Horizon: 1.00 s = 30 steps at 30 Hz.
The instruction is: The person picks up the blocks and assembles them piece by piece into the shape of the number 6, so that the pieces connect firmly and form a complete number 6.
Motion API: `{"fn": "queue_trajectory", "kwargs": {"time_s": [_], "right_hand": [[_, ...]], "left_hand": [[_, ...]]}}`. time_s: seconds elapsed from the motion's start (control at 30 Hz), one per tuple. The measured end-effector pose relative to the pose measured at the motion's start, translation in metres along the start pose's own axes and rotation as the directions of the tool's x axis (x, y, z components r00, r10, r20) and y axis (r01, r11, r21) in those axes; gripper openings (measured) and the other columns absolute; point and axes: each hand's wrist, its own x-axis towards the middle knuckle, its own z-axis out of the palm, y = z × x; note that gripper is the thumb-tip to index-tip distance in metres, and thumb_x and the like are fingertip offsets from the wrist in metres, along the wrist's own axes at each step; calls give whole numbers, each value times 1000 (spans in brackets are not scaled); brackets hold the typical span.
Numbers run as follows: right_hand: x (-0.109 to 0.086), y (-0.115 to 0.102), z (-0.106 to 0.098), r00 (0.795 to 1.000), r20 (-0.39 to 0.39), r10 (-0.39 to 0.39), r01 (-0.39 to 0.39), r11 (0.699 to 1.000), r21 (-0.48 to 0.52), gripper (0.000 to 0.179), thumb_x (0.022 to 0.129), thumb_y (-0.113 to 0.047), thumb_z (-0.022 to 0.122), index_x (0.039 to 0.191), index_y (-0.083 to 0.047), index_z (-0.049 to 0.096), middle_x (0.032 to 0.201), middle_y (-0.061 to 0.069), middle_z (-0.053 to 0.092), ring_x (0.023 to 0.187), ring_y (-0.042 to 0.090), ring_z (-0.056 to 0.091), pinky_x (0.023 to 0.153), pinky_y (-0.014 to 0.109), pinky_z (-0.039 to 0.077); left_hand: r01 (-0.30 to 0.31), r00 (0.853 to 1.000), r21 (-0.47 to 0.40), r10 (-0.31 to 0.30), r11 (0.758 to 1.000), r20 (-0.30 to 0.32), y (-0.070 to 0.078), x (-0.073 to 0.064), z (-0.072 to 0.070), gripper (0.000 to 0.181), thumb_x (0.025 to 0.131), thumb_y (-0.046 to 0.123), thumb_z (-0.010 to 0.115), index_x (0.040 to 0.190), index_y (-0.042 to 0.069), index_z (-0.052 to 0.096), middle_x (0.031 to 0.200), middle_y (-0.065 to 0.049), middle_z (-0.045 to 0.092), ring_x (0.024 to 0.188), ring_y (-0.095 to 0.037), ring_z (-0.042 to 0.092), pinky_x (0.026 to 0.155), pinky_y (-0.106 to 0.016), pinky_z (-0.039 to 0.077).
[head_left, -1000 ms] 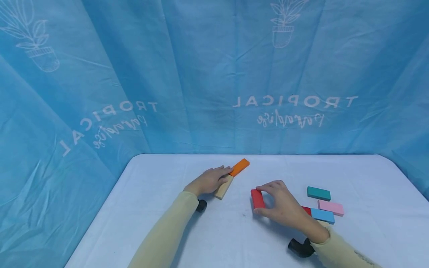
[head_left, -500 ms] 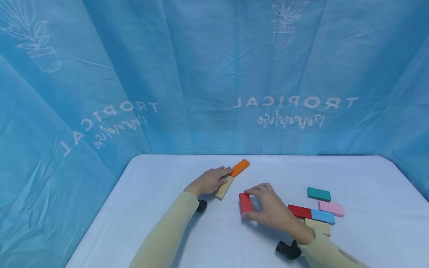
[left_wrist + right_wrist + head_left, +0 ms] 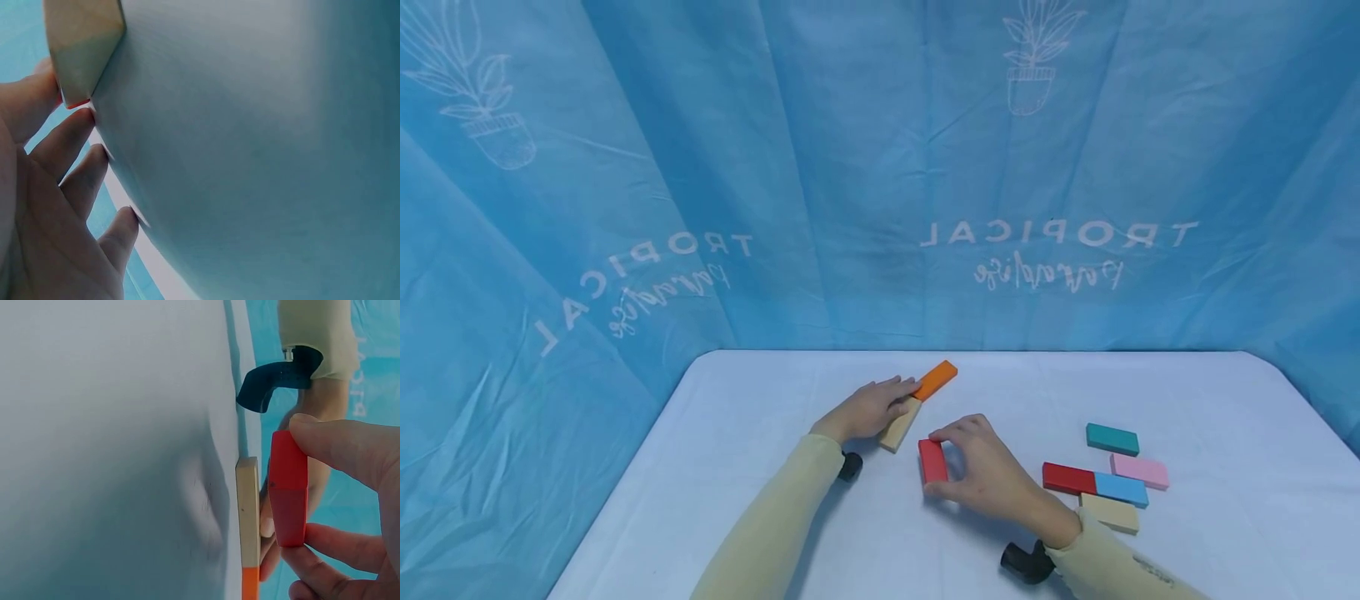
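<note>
A plain wooden block [image 3: 899, 428] and an orange block [image 3: 937, 381] lie end to end in a slanting line on the table. My left hand [image 3: 868, 407] rests against them near their joint, fingers extended. The left wrist view has the wooden block [image 3: 84, 37] up close, its near end by the thumb and index finger. To the right of that line, my right hand [image 3: 988, 473] pinches a red block [image 3: 933, 463] between thumb and fingertips. Seen from the right wrist, this red block [image 3: 289, 469] is gripped at its two ends, beside the wooden block [image 3: 248, 506].
On the right of the white table [image 3: 737, 533] lie a dark red block [image 3: 1068, 478], a blue block [image 3: 1122, 490], a pink block [image 3: 1139, 472], a green block [image 3: 1112, 438] and another wooden block [image 3: 1109, 513]. A blue curtain [image 3: 880, 167] hangs behind the table.
My right hand has moved left with the red block, closer to the wooden block. The dark red block and second wooden block now show more fully. My left hand stays put.
</note>
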Motion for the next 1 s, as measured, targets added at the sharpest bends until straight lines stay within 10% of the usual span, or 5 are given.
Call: {"fn": "queue_trajectory", "kwargs": {"time_s": [1.0], "right_hand": [[20, -25, 25, 984, 73, -162, 167, 984, -64, 60, 75, -42, 88, 120, -7, 70, 115, 2, 68, 115, 22, 50, 97, 42, 50]], "left_hand": [[-49, 999, -12, 49, 999, -5, -2, 2, 0, 49, 107, 28, 49, 155, 21, 42, 159, -3, 39, 149, -25, 30, 122, -51, 20]]}}
